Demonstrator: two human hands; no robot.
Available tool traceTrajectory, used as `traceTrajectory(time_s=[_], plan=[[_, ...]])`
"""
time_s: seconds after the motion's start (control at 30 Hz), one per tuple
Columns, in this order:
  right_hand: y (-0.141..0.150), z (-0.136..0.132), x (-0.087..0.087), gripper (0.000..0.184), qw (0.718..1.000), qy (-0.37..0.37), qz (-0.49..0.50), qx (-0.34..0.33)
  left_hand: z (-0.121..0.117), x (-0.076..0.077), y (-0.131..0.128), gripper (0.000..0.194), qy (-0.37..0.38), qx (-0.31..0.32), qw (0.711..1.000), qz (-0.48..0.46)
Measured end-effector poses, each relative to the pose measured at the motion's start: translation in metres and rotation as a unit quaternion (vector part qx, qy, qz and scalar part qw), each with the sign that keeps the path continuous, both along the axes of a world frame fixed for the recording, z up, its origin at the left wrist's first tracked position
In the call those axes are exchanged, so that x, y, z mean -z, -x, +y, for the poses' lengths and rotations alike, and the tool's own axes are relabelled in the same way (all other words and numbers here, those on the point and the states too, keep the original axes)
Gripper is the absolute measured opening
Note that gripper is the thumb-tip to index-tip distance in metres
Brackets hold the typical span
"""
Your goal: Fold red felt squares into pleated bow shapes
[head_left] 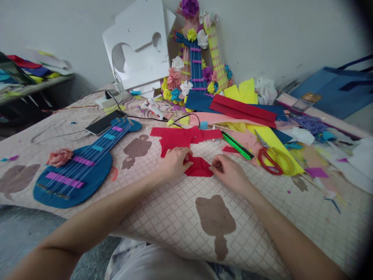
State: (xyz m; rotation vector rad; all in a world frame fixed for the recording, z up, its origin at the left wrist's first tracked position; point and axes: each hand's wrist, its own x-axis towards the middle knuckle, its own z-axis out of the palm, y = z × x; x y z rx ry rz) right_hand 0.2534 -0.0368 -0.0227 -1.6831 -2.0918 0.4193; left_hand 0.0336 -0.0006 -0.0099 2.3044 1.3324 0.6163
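Observation:
Between my hands lies a small folded piece of red crepe paper [200, 168], low over the quilted table cover. My left hand [175, 163] pinches its left end, thumb and fingers closed. At its right end, the fingertips of my right hand [225, 169] are pressed together on the edge. More red crepe paper [177, 139] lies flat just beyond my left hand. A green utility knife [237, 145] and scissors with red and yellow handles [271, 158] rest to the right of my right hand.
A blue paper guitar [75, 171] with a pink flower lies at the left, near a phone [103, 123]. Behind are a hot glue gun [153, 109], its cable, and decorated guitars [196, 64] against the wall. Paper scraps [317, 173] crowd the right side.

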Motion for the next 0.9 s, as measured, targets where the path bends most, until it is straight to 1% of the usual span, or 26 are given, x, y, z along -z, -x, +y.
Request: traceTrajectory(time_s=[0.07,0.17,0.23,0.3,0.37,0.43,0.5,0.53,0.6,0.63,0.7,0.73,0.77,0.8,0.83,0.9], plan=[[0.001,0.000,0.000,0.008,1.000,-0.002,-0.008,-0.001,0.000,0.000,0.000,0.019,-0.002,0.006,1.000,0.009],[0.002,0.000,-0.002,0.007,1.000,-0.005,-0.011,-0.012,-0.001,-0.001,0.000,0.014,-0.005,0.017,1.000,0.007],[0.003,-0.001,-0.004,0.008,1.000,-0.008,0.006,-0.016,-0.001,-0.001,0.000,0.011,-0.008,0.019,1.000,-0.014],[0.003,0.000,-0.006,0.007,0.999,-0.009,0.051,-0.012,-0.001,-0.001,0.000,0.010,-0.004,0.014,0.999,-0.046],[0.004,0.001,-0.007,0.006,0.993,-0.013,0.120,-0.002,-0.001,-0.001,0.000,0.009,0.023,0.008,0.996,-0.085],[0.005,0.003,-0.007,0.006,0.983,-0.021,0.183,0.006,-0.002,-0.001,0.000,0.010,0.071,0.009,0.989,-0.128],[0.005,0.005,-0.008,0.008,0.975,-0.037,0.218,0.010,-0.004,0.000,-0.001,0.013,0.121,0.015,0.978,-0.168],[0.006,0.005,-0.009,0.009,0.973,-0.056,0.223,0.011,-0.005,0.000,-0.002,0.014,0.151,0.016,0.972,-0.182],[0.008,0.003,-0.013,0.011,0.970,-0.127,0.208,0.024,-0.007,-0.001,-0.004,0.014,0.232,0.011,0.950,-0.209],[0.009,0.001,-0.015,0.012,0.966,-0.174,0.191,0.031,-0.008,-0.001,-0.005,0.012,0.285,0.003,0.931,-0.228],[0.013,-0.005,-0.021,0.011,0.956,-0.252,0.147,0.030,-0.010,-0.003,-0.008,0.007,0.392,-0.017,0.875,-0.283],[0.016,-0.009,-0.023,0.008,0.954,-0.268,0.131,0.013,-0.011,-0.004,-0.010,0.006,0.434,-0.026,0.843,-0.315],[0.019,-0.012,-0.024,0.006,0.957,-0.263,0.117,-0.017,-0.012,-0.006,-0.011,0.005,0.465,-0.032,0.814,-0.346],[0.023,-0.016,-0.025,0.006,0.962,-0.248,0.099,-0.051,-0.014,-0.007,-0.012,0.006,0.485,-0.037,0.792,-0.369],[0.027,-0.019,-0.024,0.009,0.965,-0.236,0.082,-0.084,-0.015,-0.008,-0.013,0.008,0.495,-0.039,0.777,-0.387],[0.033,-0.022,-0.021,0.013,0.970,-0.203,0.033,-0.132,-0.018,-0.011,-0.013,0.014,0.504,-0.036,0.763,-0.402]])
